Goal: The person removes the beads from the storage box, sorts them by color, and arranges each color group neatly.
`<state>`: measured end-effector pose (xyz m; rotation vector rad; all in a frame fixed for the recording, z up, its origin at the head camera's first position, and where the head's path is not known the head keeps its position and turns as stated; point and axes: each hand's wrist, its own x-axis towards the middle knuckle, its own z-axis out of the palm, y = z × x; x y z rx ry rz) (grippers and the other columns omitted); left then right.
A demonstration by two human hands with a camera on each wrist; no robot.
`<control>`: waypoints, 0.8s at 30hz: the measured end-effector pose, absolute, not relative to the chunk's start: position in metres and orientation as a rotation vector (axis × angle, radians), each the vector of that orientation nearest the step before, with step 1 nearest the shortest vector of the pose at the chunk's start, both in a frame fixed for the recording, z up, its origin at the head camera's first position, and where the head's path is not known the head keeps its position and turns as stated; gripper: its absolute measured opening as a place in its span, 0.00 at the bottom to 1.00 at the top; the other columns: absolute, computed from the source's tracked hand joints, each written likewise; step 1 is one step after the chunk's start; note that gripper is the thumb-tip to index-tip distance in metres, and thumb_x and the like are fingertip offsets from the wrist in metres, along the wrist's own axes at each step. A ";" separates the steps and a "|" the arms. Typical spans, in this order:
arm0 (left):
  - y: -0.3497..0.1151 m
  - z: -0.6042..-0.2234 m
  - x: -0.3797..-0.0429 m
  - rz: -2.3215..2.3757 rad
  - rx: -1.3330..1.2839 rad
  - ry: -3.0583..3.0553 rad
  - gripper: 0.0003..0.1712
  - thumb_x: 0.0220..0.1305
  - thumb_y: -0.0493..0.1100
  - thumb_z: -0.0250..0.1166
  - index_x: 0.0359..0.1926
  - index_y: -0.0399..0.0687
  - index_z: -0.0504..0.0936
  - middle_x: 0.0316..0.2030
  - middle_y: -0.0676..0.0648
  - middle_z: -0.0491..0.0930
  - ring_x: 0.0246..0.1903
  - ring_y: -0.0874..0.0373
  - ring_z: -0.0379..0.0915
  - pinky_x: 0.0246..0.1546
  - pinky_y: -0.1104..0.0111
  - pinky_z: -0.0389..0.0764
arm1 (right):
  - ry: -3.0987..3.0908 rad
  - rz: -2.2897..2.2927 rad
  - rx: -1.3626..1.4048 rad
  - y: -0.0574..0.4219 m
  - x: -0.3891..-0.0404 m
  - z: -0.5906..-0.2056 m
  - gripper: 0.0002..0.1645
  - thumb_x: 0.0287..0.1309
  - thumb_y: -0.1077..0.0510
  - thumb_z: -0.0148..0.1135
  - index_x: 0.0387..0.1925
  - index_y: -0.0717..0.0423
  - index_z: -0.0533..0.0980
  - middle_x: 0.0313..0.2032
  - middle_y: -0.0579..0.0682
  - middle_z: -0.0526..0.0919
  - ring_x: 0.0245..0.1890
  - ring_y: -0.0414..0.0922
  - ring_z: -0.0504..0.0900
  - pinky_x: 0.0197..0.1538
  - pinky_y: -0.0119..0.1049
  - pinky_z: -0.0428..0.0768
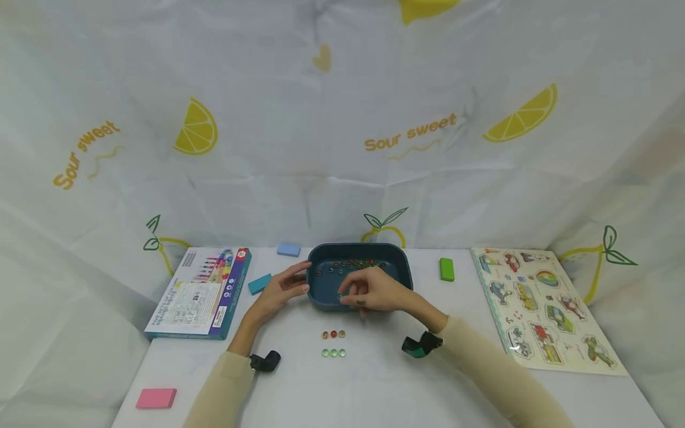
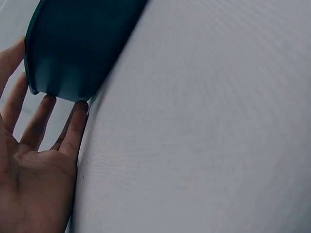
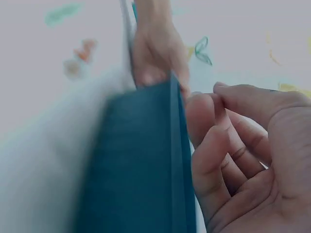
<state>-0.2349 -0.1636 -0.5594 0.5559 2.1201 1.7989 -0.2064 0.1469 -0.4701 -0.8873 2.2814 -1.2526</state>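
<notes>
A dark blue rectangular tray (image 1: 360, 307) holds several small glass marbles (image 1: 358, 263), mostly along its far side. My left hand (image 1: 275, 297) steadies the tray's left end; in the left wrist view its extended fingertips touch the tray wall (image 2: 63, 73). Over the tray's near rim, my right hand (image 1: 377, 290) pinches a small clear-greenish marble (image 1: 339, 296) between thumb and finger. Only a sliver of that marble (image 3: 196, 93) shows in the right wrist view. In front of the tray lie a row of three orange marbles (image 1: 334, 334) and, nearer me, three green marbles (image 1: 334, 352).
On the left lies a boxed set (image 1: 200, 297), with a teal block (image 1: 259, 284) and a blue block (image 1: 288, 249) near it. A pink block (image 1: 156, 398) is at the front left. Rightward are a green block (image 1: 446, 269) and a picture puzzle board (image 1: 546, 309).
</notes>
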 end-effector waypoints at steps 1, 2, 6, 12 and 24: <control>-0.164 -0.559 -0.235 1.802 0.555 2.121 0.35 0.75 0.43 0.68 0.79 0.58 0.69 0.81 0.45 0.65 0.77 0.39 0.66 0.75 0.60 0.74 | 2.268 -1.279 -0.898 0.150 -0.196 -0.473 0.11 0.70 0.55 0.70 0.49 0.55 0.85 0.29 0.59 0.89 0.19 0.52 0.86 0.20 0.31 0.78; -0.164 -0.559 -0.235 1.805 0.559 2.119 0.35 0.75 0.43 0.68 0.79 0.57 0.69 0.80 0.45 0.65 0.77 0.39 0.66 0.75 0.60 0.74 | 2.261 -1.302 -0.911 0.153 -0.187 -0.477 0.11 0.69 0.55 0.71 0.48 0.55 0.85 0.29 0.60 0.89 0.19 0.52 0.86 0.21 0.30 0.78; -0.164 -0.560 -0.235 1.812 0.573 2.123 0.36 0.74 0.42 0.68 0.79 0.56 0.69 0.80 0.44 0.65 0.77 0.39 0.66 0.74 0.66 0.75 | 2.262 -1.356 -0.932 0.160 -0.155 -0.493 0.10 0.68 0.57 0.71 0.48 0.56 0.85 0.27 0.59 0.88 0.17 0.49 0.86 0.20 0.28 0.78; -0.164 -0.559 -0.234 1.829 0.574 2.106 0.36 0.74 0.41 0.68 0.79 0.56 0.69 0.81 0.44 0.65 0.77 0.38 0.65 0.68 0.78 0.75 | 2.278 -1.303 -0.872 0.163 -0.128 -0.522 0.08 0.67 0.59 0.72 0.46 0.53 0.86 0.23 0.52 0.87 0.15 0.29 0.79 0.23 0.24 0.79; -0.164 -0.560 -0.235 1.812 0.577 2.126 0.36 0.74 0.42 0.68 0.79 0.57 0.69 0.80 0.45 0.65 0.77 0.38 0.66 0.72 0.68 0.76 | 2.504 -1.107 -0.908 0.151 -0.118 -0.540 0.07 0.63 0.55 0.76 0.42 0.48 0.88 0.22 0.33 0.82 0.20 0.23 0.69 0.25 0.20 0.73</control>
